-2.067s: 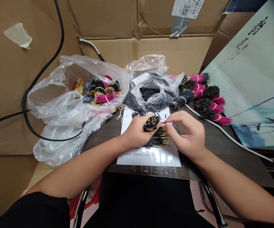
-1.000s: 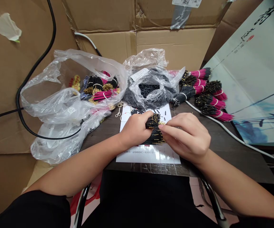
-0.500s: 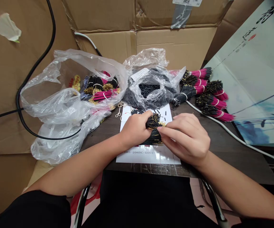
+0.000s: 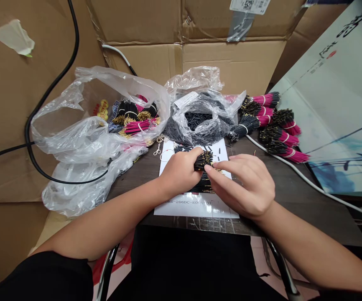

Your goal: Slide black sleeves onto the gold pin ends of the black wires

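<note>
My left hand (image 4: 181,172) is wrapped round a bundle of thin black wires (image 4: 204,160), whose gold-tipped ends point to the right. At those ends is my right hand (image 4: 246,186), thumb and forefinger pinched close together; anything between them is too small to make out. Beneath the hands, more black wires (image 4: 203,184) lie on a printed white sheet (image 4: 196,208). Small black tubes (image 4: 219,151) are scattered over the sheet's far part. Behind it stands an open clear plastic bag (image 4: 176,127) full of similar black tubes (image 4: 197,120).
At the left, a large clear bag (image 4: 71,138) holds banded pink wire bundles (image 4: 140,126) and black ones. Several pink-and-black bundles (image 4: 286,136) lie at the right beside a white cable (image 4: 306,175). Rubber bands (image 4: 158,146) lie left of the sheet. Cardboard (image 4: 231,62) walls the back.
My right fingertips have shifted slightly left along the gold-tipped ends. My left hand keeps its hold on the bundle. The whole view has shifted a little.
</note>
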Tool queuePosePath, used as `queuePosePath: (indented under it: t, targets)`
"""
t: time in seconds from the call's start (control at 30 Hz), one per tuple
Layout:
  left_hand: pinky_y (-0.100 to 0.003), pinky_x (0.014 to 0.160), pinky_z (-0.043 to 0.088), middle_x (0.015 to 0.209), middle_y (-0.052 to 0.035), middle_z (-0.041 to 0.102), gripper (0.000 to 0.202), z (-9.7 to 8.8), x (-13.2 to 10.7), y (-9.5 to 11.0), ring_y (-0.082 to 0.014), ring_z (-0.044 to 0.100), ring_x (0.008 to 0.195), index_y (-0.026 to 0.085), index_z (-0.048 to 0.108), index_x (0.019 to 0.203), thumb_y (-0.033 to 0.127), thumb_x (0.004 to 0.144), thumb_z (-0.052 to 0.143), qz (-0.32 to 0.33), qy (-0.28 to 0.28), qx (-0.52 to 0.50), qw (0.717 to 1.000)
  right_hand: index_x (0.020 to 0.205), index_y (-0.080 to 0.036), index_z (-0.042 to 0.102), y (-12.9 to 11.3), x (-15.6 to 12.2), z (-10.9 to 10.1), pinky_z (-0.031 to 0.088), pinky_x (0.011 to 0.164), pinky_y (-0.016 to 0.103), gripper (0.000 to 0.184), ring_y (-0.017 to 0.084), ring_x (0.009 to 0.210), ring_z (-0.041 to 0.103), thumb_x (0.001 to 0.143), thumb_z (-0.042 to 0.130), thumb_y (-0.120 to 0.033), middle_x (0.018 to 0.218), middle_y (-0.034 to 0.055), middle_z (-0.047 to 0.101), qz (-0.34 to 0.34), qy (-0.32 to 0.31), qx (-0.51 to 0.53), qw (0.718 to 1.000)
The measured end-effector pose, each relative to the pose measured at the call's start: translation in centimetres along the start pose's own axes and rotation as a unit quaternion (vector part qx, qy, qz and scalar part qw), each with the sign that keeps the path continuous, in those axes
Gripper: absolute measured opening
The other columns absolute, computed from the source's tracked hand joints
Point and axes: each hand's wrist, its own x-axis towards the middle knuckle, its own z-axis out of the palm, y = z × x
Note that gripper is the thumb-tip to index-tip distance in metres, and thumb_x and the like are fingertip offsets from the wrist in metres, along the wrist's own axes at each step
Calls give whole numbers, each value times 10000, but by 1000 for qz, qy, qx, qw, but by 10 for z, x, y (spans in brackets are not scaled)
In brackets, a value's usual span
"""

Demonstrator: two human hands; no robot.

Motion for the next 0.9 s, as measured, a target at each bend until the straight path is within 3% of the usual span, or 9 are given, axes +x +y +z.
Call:
queuePosePath:
  t: [0.1, 0.2, 0.27, 0.33, 0.43, 0.5, 0.9]
  targets:
    - [-223, 558, 285, 624, 12, 528, 68, -1, 1, -1, -102, 428, 566, 173, 468, 756, 229, 776, 500, -3, 16, -38, 999, 1208, -235, 593, -2, 1, 1, 523, 869, 403, 515, 216, 973, 597, 711, 717, -192, 1146, 65, 637, 20, -31, 14, 999]
    - [-210, 559, 292, 630, 21, 519, 79, -2, 3, -4, -83, 420, 580, 161, 468, 735, 192, 780, 525, 0, 62, -77, 995, 1259, -236, 550, 5, 6, 1, 504, 880, 406, 530, 223, 1027, 580, 747, 677, -185, 1185, 88, 591, 108, -15, 49, 993]
    - [-204, 559, 303, 632, 21, 512, 102, -3, 6, -6, -73, 418, 584, 151, 489, 725, 194, 796, 548, 2, 106, -108, 988, 1205, -222, 580, 17, 9, 3, 493, 860, 386, 422, 206, 986, 583, 788, 636, -183, 1098, 83, 606, 169, -7, 48, 984]
    - [-199, 558, 318, 633, 17, 512, 150, -4, 9, -9, -67, 420, 584, 140, 510, 717, 233, 826, 555, 2, 142, -146, 979, 1077, -212, 632, 33, 12, 6, 474, 840, 365, 242, 191, 933, 579, 841, 580, -204, 992, 63, 627, 200, -91, 35, 975]
    - [-196, 566, 344, 641, 12, 521, 222, -5, 11, -11, -60, 416, 583, 129, 525, 709, 292, 857, 545, 4, 157, -189, 969, 958, -194, 648, 53, 14, 16, 445, 726, 331, 164, 184, 828, 569, 880, 531, -276, 870, 49, 631, 201, -287, 8, 937]
    - [-195, 578, 355, 648, 11, 524, 222, -4, 11, -12, -57, 415, 586, 126, 526, 709, 289, 858, 548, 10, 155, -198, 968, 922, -191, 645, 60, 16, 24, 410, 673, 319, 176, 189, 816, 562, 881, 525, -312, 839, 48, 622, 194, -354, -8, 915]
    - [-185, 533, 292, 604, 37, 478, 105, 0, 9, -14, -47, 390, 568, 129, 516, 719, 149, 806, 572, 45, 155, -187, 969, 739, -162, 546, 65, 29, 60, 318, 609, 301, 109, 154, 677, 469, 823, 499, -212, 774, 62, 575, 152, -424, -2, 893]
